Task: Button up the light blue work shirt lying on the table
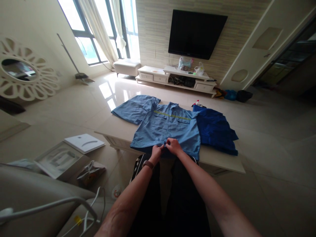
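Note:
A light blue work shirt (pixel 163 126) with a yellow stripe across the chest and two flap pockets lies front up, collar away from me. Both my hands meet at the middle of its bottom hem. My left hand (pixel 157 153), with a band on the wrist, pinches the hem edge. Close beside it, the fingers of my right hand (pixel 173 145) are closed on the same front edge. Whether a button is between the fingers is too small to tell. Left of the shirt lies another light blue garment (pixel 135 108); a dark blue garment (pixel 214 130) lies to the right.
The garments rest on a low cream table (pixel 222 161). On the left stand an open white box (pixel 60 159), a small bag (pixel 91 172) and a grey sofa (pixel 29 194) with a white cable. A television (pixel 197 34) hangs above a white cabinet (pixel 153 75) at the back.

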`<state>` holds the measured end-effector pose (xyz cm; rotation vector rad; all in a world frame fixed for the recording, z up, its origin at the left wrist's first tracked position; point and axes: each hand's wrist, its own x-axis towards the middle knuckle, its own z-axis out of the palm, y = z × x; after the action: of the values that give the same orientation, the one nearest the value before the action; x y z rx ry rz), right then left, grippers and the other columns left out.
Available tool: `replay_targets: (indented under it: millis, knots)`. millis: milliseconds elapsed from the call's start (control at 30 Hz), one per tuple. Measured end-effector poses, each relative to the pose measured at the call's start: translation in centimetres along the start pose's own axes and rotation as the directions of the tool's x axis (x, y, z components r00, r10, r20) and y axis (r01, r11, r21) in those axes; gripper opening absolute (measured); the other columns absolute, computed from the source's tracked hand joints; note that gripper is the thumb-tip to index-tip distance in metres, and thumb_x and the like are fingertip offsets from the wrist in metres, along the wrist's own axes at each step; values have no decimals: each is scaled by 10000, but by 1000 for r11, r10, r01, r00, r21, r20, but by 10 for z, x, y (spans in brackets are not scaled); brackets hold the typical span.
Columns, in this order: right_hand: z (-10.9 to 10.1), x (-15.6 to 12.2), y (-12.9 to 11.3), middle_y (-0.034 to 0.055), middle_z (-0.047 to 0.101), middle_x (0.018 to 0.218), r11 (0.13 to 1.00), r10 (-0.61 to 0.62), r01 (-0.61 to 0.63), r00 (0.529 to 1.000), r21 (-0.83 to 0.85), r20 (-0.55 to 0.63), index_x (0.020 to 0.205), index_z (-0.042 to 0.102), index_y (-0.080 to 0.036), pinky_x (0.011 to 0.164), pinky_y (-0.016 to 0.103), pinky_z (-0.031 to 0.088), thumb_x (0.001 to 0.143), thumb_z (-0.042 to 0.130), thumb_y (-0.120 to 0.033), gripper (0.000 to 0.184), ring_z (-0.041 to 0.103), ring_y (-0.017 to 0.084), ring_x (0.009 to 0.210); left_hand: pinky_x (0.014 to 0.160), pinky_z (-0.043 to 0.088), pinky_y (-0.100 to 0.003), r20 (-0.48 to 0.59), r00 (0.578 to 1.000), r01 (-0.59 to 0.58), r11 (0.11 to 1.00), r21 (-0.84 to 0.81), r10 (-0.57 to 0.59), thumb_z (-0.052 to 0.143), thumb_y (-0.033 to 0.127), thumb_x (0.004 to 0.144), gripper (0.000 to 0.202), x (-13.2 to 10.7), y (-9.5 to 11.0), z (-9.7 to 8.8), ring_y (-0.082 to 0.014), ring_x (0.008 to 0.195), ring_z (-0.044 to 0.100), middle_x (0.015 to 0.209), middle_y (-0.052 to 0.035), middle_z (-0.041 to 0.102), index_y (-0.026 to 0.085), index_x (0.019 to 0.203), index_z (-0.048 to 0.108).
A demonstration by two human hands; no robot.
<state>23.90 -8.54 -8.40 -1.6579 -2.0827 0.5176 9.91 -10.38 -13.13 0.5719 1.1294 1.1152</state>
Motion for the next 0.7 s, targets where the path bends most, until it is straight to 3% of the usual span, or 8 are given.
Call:
replay_targets:
  millis: [133, 333, 567, 700]
  knots:
    - [2, 2, 4, 37, 712, 769, 997, 42, -42, 999, 66, -2, 812, 697, -175, 718, 241, 418, 804, 642, -177, 56, 624, 159, 739, 646, 541, -260, -7, 999, -44, 994, 96, 45, 887, 366, 711, 320, 6, -8, 0, -160, 667, 651, 713, -61, 688, 115, 757, 694]
    - [-1, 3, 12, 23, 723, 754, 984, 62, -68, 997, 165, 43, 772, 722, -169, 702, 232, 441, 756, 669, -163, 56, 633, 145, 717, 523, 361, -219, -73, 989, -105, 955, 277, 130, 893, 327, 662, 385, 14, -19, -9, -99, 535, 476, 547, 4, 546, 146, 551, 572]
    - [-2, 2, 21, 5, 714, 702, 969, 83, -106, 990, 224, 111, 761, 759, -167, 636, 223, 449, 719, 679, -173, 91, 631, 140, 666, 513, 311, -220, -29, 983, -157, 918, 364, 180, 871, 365, 672, 355, 13, -24, -11, -93, 527, 454, 573, -3, 573, 136, 589, 613]
    - [-3, 2, 19, 20, 741, 808, 975, 66, -83, 994, 205, 89, 725, 758, -175, 699, 229, 465, 674, 702, -159, 78, 646, 149, 745, 529, 334, -220, -8, 983, -169, 914, 369, 185, 836, 362, 714, 312, 12, -23, -9, -98, 547, 473, 603, -6, 597, 129, 635, 642]
